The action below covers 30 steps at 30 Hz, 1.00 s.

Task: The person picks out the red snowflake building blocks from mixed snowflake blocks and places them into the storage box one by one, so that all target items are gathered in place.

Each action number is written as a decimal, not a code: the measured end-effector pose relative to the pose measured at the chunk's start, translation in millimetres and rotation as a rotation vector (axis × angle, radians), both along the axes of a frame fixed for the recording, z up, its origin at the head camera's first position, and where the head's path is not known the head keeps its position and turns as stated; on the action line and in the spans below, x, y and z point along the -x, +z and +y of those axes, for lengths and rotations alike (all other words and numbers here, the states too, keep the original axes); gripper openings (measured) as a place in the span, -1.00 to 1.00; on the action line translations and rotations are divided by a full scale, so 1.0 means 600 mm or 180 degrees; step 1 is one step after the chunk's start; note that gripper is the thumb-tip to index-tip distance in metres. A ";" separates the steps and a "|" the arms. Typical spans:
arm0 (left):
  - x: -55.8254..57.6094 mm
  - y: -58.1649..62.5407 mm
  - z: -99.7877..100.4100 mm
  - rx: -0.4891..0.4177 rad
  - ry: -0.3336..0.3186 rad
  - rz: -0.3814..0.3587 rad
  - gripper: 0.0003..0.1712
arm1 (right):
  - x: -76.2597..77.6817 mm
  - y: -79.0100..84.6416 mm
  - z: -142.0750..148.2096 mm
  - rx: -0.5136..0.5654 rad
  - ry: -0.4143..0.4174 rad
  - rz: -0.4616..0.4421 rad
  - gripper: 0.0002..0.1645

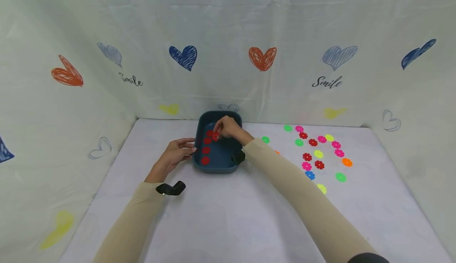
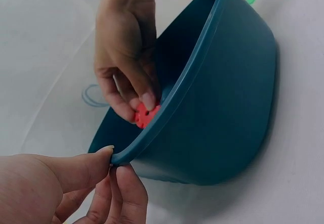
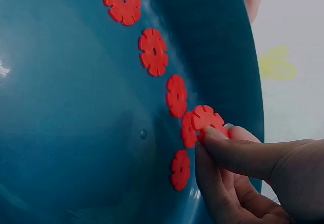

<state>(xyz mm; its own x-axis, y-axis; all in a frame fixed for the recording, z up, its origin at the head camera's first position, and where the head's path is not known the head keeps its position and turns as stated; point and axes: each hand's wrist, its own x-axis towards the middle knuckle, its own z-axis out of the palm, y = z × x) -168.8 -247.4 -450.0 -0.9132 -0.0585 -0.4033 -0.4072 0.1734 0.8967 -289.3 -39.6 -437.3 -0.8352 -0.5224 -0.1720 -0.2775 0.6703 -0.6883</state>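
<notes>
A blue-green plastic basin (image 1: 221, 158) stands near the back of the table. My left hand (image 1: 173, 155) is at its left side, and in the left wrist view the thumb and fingers pinch the rim (image 2: 152, 125). Inside the basin, my right hand (image 1: 229, 129) pinches a red notched plastic disc (image 3: 208, 115) between thumb and fingers, just above the floor. Several more red discs (image 3: 153, 52) lie flat in a row along the basin's left side. The held disc partly covers one of them in the right wrist view.
Loose notched discs lie scattered on the right of the white table (image 1: 221, 215), among them a green disc (image 1: 341, 177), an orange disc (image 1: 347, 162), a blue disc (image 1: 310, 175) and several pink ones. A white cloth (image 1: 221, 21) printed with hearts hangs behind.
</notes>
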 end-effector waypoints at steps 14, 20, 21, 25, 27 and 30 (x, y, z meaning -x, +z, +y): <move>-0.002 -0.003 0.002 -0.0011 0.0051 -0.0031 -0.38 | 0.009 -0.020 -0.005 -0.0251 -0.0013 -0.0039 -0.77; -0.003 0.000 0.001 0.0019 0.0048 -0.0040 -0.38 | 0.011 -0.023 -0.007 -0.0278 0.0006 -0.0072 -0.78; -0.003 0.001 0.002 0.0029 0.0042 -0.0039 -0.38 | 0.011 -0.024 -0.007 -0.0290 0.0014 -0.0074 -0.78; -0.002 0.002 0.002 0.0055 0.0060 -0.0056 -0.38 | 0.012 -0.026 -0.010 -0.0297 0.0012 -0.0115 -0.76; -0.001 0.001 0.003 0.0055 0.0076 -0.0071 -0.39 | 0.012 -0.027 -0.011 -0.0306 -0.0004 -0.0126 -0.77; -0.001 0.000 0.002 0.0066 0.0064 -0.0067 -0.39 | 0.012 -0.028 -0.012 -0.0323 -0.0032 -0.0138 -0.77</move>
